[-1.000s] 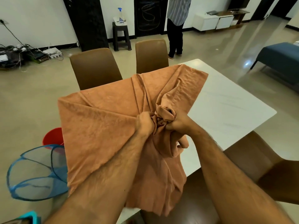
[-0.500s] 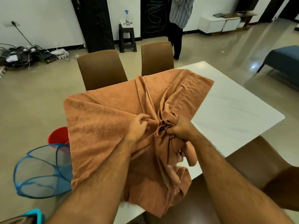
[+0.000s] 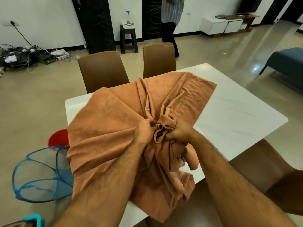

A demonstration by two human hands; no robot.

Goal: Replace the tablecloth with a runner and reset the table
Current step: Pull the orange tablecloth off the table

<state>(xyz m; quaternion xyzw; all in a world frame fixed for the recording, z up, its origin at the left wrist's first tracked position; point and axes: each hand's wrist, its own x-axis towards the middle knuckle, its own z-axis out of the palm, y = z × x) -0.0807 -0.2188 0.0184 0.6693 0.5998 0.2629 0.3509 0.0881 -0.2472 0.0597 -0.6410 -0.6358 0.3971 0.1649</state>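
Note:
An orange-brown tablecloth (image 3: 114,122) lies half gathered on the white table (image 3: 237,112). Its middle is bunched into a knot of folds between my hands. My left hand (image 3: 145,130) grips the cloth on the left of the bunch. My right hand (image 3: 179,132) is closed on the bunch from the right. Loose cloth hangs over the near table edge below my wrists. The far left corner of the table shows bare. No runner is in view.
Two brown chairs (image 3: 103,71) stand at the far side, another brown chair (image 3: 270,174) at the near right. A blue mesh basket (image 3: 41,174) and a red bucket (image 3: 58,138) sit on the floor left. A person (image 3: 170,22) stands at the back.
The cloth has been pulled further in toward me, baring the table's far left corner. My left hand shifted along the fabric and closed on the bunch again beside my right hand.

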